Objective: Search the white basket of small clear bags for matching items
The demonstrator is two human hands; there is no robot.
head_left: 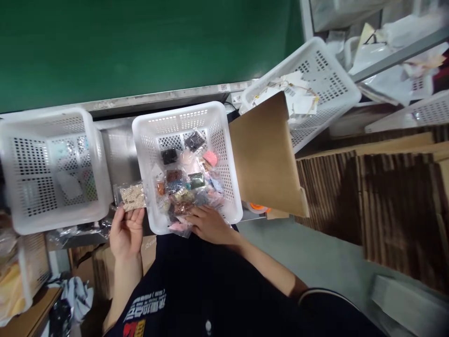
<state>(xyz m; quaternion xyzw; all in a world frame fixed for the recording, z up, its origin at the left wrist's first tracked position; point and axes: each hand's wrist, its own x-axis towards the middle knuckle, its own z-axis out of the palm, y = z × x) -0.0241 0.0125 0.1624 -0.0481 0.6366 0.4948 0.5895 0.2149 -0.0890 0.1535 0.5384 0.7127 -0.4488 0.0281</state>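
Note:
My left hand [125, 230] holds up a small clear bag of beige pieces [132, 197], fingers closed round its lower edge, just left of the middle white basket [231, 187]. My right hand [210, 223] reaches over the basket's near rim, fingers curled into a heap of several small clear bags [185, 187] with dark, pink, green and brown contents. What those fingers grip is hidden among the bags.
A second white basket [100, 154] stands at the left with a few bags inside. A third basket [345, 86], tilted, holds paper tags at the upper right. A brown cardboard sheet [266, 154] leans right of the middle basket. Stacked cardboard [386, 196] fills the right. A green wall [140, 47] stands behind.

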